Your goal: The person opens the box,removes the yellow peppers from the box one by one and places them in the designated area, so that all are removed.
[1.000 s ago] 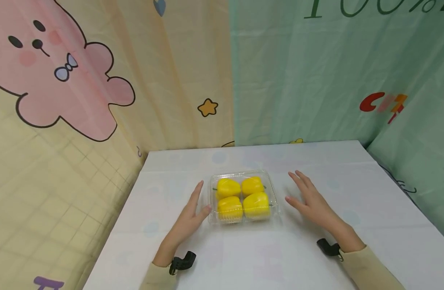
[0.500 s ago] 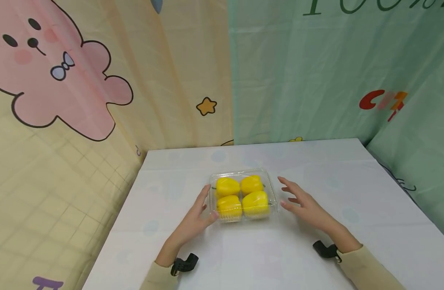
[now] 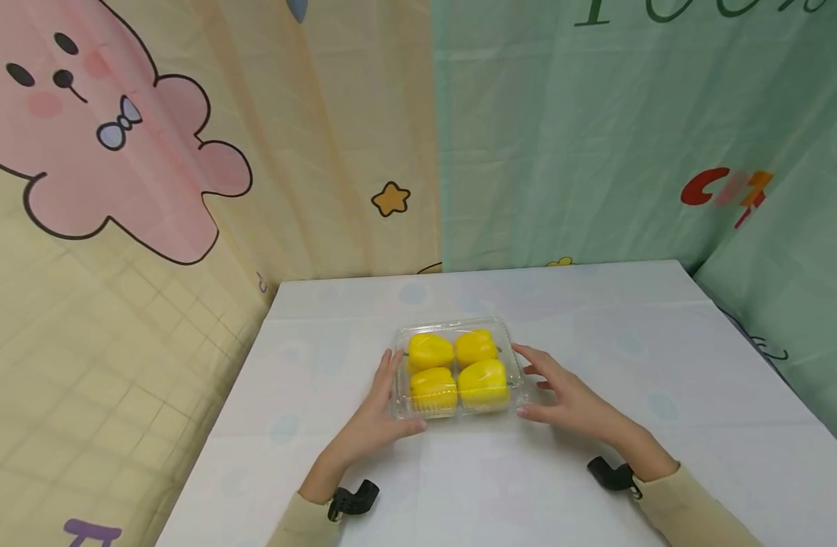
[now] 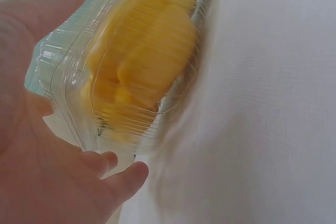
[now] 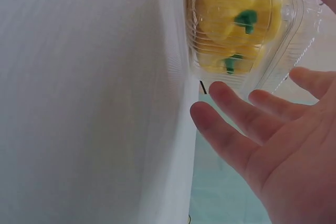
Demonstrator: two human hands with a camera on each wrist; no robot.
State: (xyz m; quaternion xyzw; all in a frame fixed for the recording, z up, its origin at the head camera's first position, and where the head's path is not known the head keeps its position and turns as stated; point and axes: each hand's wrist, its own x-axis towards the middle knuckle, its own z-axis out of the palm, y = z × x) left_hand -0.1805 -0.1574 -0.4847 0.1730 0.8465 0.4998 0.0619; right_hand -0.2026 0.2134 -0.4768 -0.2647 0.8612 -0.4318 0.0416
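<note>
A clear plastic clamshell box (image 3: pixel 449 327) lies closed on the table in the head view. Several yellow bell peppers (image 3: pixel 483 385) are visible through its lid, and the right wrist view shows green stems (image 5: pixel 247 20) on two of them. My left hand (image 3: pixel 368 422) is at the box's left side, with the thumb stretched along the near edge and the fingers reaching past the left wall. Opposite it, my right hand (image 3: pixel 574 400) is beside the right wall, its fingers slightly bent and spread. Whether either hand presses on the plastic is hard to tell.
The white-covered table (image 3: pixel 596 319) reaches back to a printed cloth backdrop (image 3: pixel 562 152). A yellow cloth with a pink bear (image 3: pixel 152 167) hangs at the left, and green cloth borders the right side. Black wrist cameras (image 3: pixel 353 500) sit on both wrists.
Both hands have moved inward to the sides of the box. The left thumb has come round to the near edge. In the head view, the box stays in place on the table.
</note>
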